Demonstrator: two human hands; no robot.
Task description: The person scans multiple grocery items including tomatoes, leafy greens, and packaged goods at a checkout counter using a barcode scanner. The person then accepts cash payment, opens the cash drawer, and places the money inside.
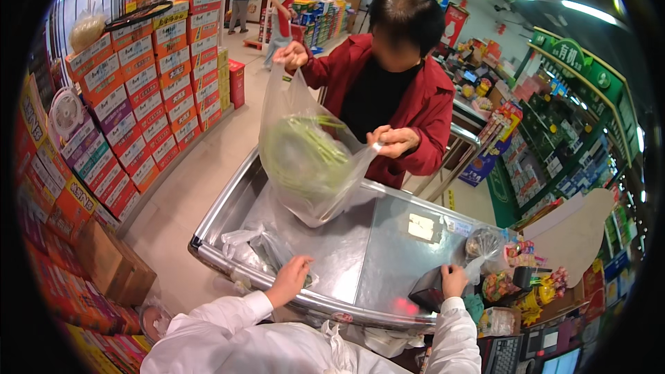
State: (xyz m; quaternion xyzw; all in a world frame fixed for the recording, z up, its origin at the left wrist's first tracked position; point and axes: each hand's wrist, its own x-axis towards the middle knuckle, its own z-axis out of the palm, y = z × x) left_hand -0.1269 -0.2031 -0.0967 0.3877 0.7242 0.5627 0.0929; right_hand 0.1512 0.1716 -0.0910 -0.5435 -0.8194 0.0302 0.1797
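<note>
My left hand (292, 279) rests at the near left of the metal checkout counter (392, 218), against a plastic bag (260, 249) with something green in it; whether its fingers grip the bag I cannot tell. My right hand (453, 280) is closed on the top of a dark boxy device (430, 289), possibly a scanner, standing on the counter near a red glow. Across the counter, a person in a red jacket (431, 109) holds a translucent plastic bag (311, 166) by its two handles. Long green vegetable stalks show through that bag.
Stacked cartons (145, 88) line the aisle at left. A tied clear bag (483, 244), packaged sweets (499, 285) and a keyboard (501, 356) are at right. Green shelving (566, 130) stands beyond. Two other people are farther back, one in a red apron (284, 23).
</note>
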